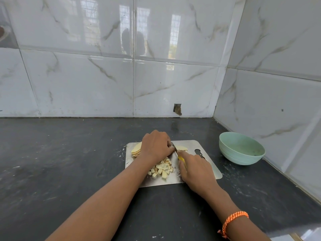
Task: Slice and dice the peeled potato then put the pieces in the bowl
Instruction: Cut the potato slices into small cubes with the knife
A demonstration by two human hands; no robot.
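A cutting board (205,164) lies on the counter (69,162) under both hands. Diced pieces (162,168) sit between the left hand (156,146) and right hand (195,168); slices (136,149) lie left of the left hand. The bowl (241,148) stands right of the right hand.

Dark stone surface (69,162) w/ pale scuffs, set in a tiled corner. On it: steel cutting board (199,145) near centre, light green bowl (241,154) to its right, apart from board

Metal board (206,171), seemingly plastic bowl (231,153).
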